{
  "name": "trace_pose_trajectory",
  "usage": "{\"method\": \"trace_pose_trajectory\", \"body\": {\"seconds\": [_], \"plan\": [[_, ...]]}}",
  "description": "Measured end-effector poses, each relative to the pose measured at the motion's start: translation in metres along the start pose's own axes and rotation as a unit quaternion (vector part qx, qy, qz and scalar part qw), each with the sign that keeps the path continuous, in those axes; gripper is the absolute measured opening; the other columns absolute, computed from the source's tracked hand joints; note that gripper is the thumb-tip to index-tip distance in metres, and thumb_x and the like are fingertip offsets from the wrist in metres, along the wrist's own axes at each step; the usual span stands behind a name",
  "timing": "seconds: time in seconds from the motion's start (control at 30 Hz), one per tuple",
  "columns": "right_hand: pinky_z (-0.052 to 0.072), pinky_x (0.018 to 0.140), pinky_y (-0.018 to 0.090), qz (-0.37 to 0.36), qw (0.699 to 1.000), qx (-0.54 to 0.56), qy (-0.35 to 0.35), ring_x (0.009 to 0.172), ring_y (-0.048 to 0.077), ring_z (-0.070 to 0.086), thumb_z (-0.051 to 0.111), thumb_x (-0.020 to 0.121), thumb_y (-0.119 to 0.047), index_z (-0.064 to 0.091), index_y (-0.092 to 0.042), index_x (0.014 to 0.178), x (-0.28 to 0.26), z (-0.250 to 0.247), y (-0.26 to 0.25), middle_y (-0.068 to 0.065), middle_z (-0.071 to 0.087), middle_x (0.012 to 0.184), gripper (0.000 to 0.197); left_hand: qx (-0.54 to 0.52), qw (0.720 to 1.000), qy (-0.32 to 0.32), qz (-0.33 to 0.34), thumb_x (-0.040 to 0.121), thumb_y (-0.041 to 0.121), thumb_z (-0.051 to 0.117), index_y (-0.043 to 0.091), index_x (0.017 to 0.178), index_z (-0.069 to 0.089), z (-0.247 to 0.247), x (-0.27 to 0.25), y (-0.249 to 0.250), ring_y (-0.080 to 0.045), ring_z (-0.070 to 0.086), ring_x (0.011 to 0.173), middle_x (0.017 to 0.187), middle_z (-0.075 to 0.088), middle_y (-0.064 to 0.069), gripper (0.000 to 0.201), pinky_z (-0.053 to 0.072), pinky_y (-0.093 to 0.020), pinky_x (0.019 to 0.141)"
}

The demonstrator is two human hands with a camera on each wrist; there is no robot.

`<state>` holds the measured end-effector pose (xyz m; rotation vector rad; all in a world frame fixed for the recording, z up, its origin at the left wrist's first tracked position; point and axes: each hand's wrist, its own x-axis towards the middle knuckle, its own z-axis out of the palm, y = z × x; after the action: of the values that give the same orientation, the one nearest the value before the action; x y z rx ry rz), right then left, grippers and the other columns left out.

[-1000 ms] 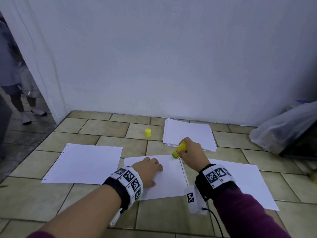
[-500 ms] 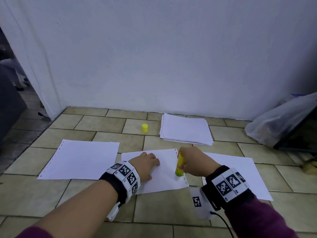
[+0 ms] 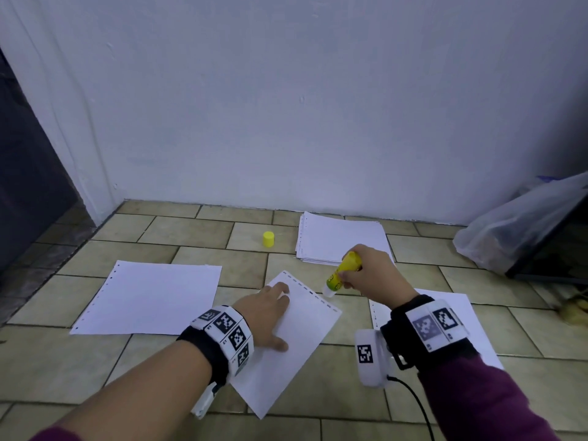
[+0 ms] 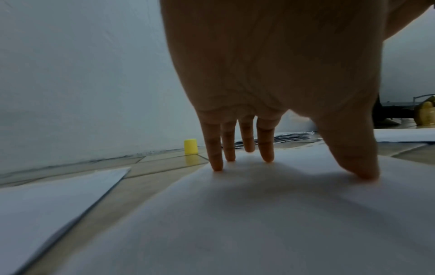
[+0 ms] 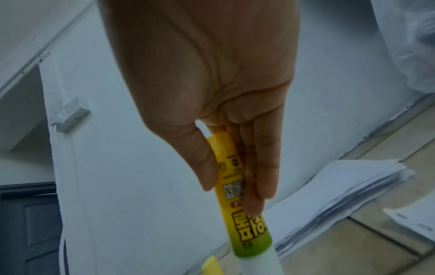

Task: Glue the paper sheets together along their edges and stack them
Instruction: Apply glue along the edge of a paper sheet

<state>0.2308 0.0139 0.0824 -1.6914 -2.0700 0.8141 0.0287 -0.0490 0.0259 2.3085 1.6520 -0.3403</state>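
On the tiled floor, the left hand presses its straight, spread fingers flat on a white perforated-edge paper sheet lying askew in the middle. The right hand is clamped round a yellow glue stick, tilted, its white tip just beside the sheet's far perforated edge. Its small yellow cap stands farther off, left of a stack of white paper. Single white sheets lie left and right.

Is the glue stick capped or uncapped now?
Uncapped. The glue stick in the right hand shows its bare white tip, and the yellow cap stands apart on the floor.
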Motion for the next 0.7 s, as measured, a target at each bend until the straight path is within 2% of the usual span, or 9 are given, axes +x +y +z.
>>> {"method": "trace_pose_trajectory", "body": {"seconds": [0.1, 0.17, 0.23, 0.37, 0.47, 0.57, 0.7], "plan": [[0.054, 0.071, 0.031, -0.001, 0.999, 0.035, 0.017, 0.088, 0.026, 0.065, 0.064, 0.083, -0.013, 0.055, -0.013, 0.107, 0.005, 0.009, 0.001, 0.013, 0.065, 0.100, 0.026, 0.009, 1.000, -0.009, -0.024, 0.089, 0.054, 0.053, 0.009, 0.139, 0.036, 0.000, 0.003, -0.003, -0.024, 0.036, 0.127, 0.146, 0.029, -0.004, 0.069, 0.041, -0.040, 0.101], [0.053, 0.065, 0.029, 0.001, 0.999, 0.048, 0.024, 0.086, 0.026, 0.065, 0.063, 0.082, -0.012, 0.056, -0.012, 0.106, 0.007, 0.015, 0.001, 0.013, 0.066, 0.097, 0.025, 0.017, 0.999, -0.015, -0.044, 0.089, 0.051, 0.055, 0.012, 0.140, 0.036, 0.000, 0.004, -0.006, -0.025, 0.037, 0.127, 0.143, 0.033, -0.004, 0.066, 0.043, -0.042, 0.099], [0.052, 0.065, 0.029, 0.003, 0.998, 0.056, 0.023, 0.084, 0.025, 0.065, 0.063, 0.081, -0.013, 0.056, -0.012, 0.106, 0.011, 0.021, 0.000, 0.013, 0.066, 0.096, 0.026, 0.017, 0.998, -0.017, -0.061, 0.088, 0.050, 0.058, 0.012, 0.137, 0.038, -0.001, 0.003, -0.008, -0.024, 0.038, 0.126, 0.139, 0.036, -0.006, 0.066, 0.044, -0.040, 0.098], [0.049, 0.062, 0.026, 0.000, 0.999, 0.050, 0.019, 0.084, 0.023, 0.064, 0.061, 0.083, -0.015, 0.054, -0.013, 0.107, 0.019, 0.032, -0.004, 0.012, 0.065, 0.097, 0.025, -0.005, 0.998, 0.010, -0.070, 0.087, 0.052, 0.059, 0.007, 0.137, 0.038, 0.001, 0.007, -0.007, -0.021, 0.032, 0.131, 0.143, 0.029, -0.003, 0.070, 0.040, -0.040, 0.103], [0.046, 0.065, 0.028, -0.016, 0.998, 0.041, 0.036, 0.084, 0.024, 0.060, 0.061, 0.086, -0.016, 0.054, -0.014, 0.109, 0.024, 0.041, -0.010, 0.009, 0.061, 0.099, 0.024, -0.027, 0.997, 0.006, -0.068, 0.088, 0.049, 0.057, 0.012, 0.139, 0.034, 0.005, 0.010, -0.008, -0.023, 0.034, 0.128, 0.144, 0.032, -0.003, 0.067, 0.039, -0.041, 0.103], [0.042, 0.067, 0.027, -0.038, 0.998, 0.035, 0.036, 0.084, 0.022, 0.054, 0.060, 0.088, -0.013, 0.054, -0.011, 0.114, 0.028, 0.051, -0.018, 0.008, 0.057, 0.097, 0.027, -0.024, 0.998, 0.000, -0.063, 0.089, 0.050, 0.055, 0.015, 0.145, 0.028, 0.008, 0.010, -0.010, -0.023, 0.030, 0.131, 0.149, 0.027, -0.001, 0.071, 0.037, -0.042, 0.106], [0.036, 0.070, 0.024, -0.063, 0.998, -0.009, 0.008, 0.098, 0.024, 0.054, 0.056, 0.091, -0.008, 0.053, -0.009, 0.118, 0.032, 0.059, -0.025, 0.012, 0.059, 0.109, 0.027, -0.029, 0.997, 0.006, -0.065, 0.089, 0.053, 0.054, 0.017, 0.149, 0.023, 0.010, 0.010, -0.013, -0.022, 0.025, 0.135, 0.153, 0.022, 0.001, 0.076, 0.034, -0.041, 0.109]]}}
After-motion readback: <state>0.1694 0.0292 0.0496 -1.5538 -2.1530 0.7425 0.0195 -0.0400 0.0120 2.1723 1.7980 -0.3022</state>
